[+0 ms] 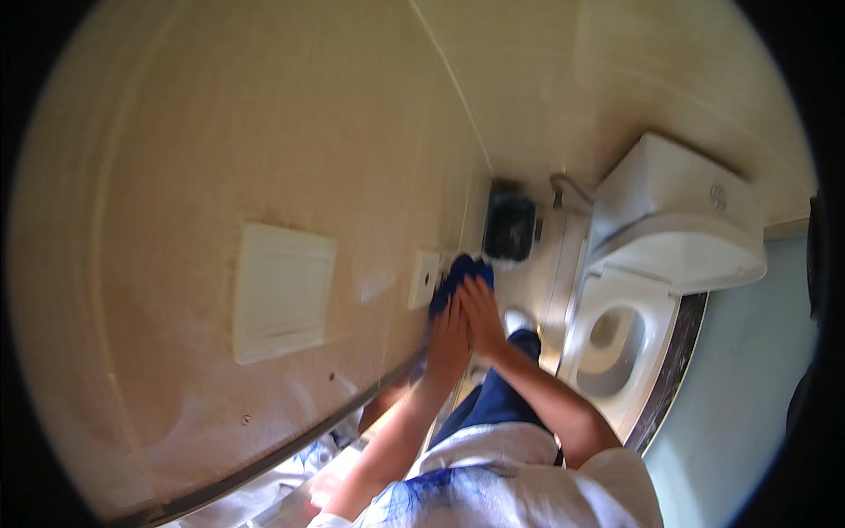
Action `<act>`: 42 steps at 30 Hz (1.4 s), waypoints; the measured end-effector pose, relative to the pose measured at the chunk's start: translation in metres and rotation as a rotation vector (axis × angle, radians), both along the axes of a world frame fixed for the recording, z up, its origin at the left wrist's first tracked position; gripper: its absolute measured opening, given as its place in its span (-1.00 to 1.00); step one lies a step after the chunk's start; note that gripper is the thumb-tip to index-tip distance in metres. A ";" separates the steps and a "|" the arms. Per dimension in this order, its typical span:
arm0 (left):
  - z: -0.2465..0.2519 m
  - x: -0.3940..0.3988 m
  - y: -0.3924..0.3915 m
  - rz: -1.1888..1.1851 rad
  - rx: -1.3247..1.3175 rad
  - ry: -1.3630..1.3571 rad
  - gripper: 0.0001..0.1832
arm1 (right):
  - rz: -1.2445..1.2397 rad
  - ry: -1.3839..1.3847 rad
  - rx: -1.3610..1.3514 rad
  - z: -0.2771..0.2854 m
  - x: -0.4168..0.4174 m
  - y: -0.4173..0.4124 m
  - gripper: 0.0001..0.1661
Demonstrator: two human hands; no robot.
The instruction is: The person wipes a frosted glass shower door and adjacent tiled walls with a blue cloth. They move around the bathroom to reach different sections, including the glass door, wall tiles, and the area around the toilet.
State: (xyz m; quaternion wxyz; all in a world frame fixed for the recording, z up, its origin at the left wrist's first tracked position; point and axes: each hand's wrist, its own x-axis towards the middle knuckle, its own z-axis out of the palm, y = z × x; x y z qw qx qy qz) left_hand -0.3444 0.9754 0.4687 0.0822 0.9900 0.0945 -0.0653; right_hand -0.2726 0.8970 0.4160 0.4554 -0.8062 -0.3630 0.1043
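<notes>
A dark blue cloth (460, 280) is bunched close to the tiled wall. Both of my hands are on it, side by side and touching. My left hand (450, 340) lies over its lower part, fingers pointing up and close together. My right hand (482, 315) presses on it from the right, its fingertips over the fabric. The palms and the thumbs are mostly hidden, as is the part of the cloth under the hands. A small white wall plate (424, 280) with a dark spot sits just left of the cloth.
A larger white wall plate (285, 294) is at left. A dark bin (510, 228) stands in the floor corner. The toilet (610, 343), its lid raised, is at right beneath a white cistern (673, 178). A mirror-like strip (297, 472) runs along the lower left.
</notes>
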 end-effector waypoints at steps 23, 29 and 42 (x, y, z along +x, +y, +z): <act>-0.012 -0.038 -0.004 -0.270 0.097 0.093 -0.48 | -0.194 0.337 0.186 -0.043 -0.070 -0.020 -0.38; -0.011 -0.041 -0.007 -0.239 0.104 0.050 -0.50 | -0.157 0.319 0.169 -0.055 -0.069 -0.020 -0.32; -0.024 -0.026 -0.016 -0.208 0.060 0.064 -0.50 | -0.266 0.489 0.326 -0.075 -0.075 -0.021 -0.38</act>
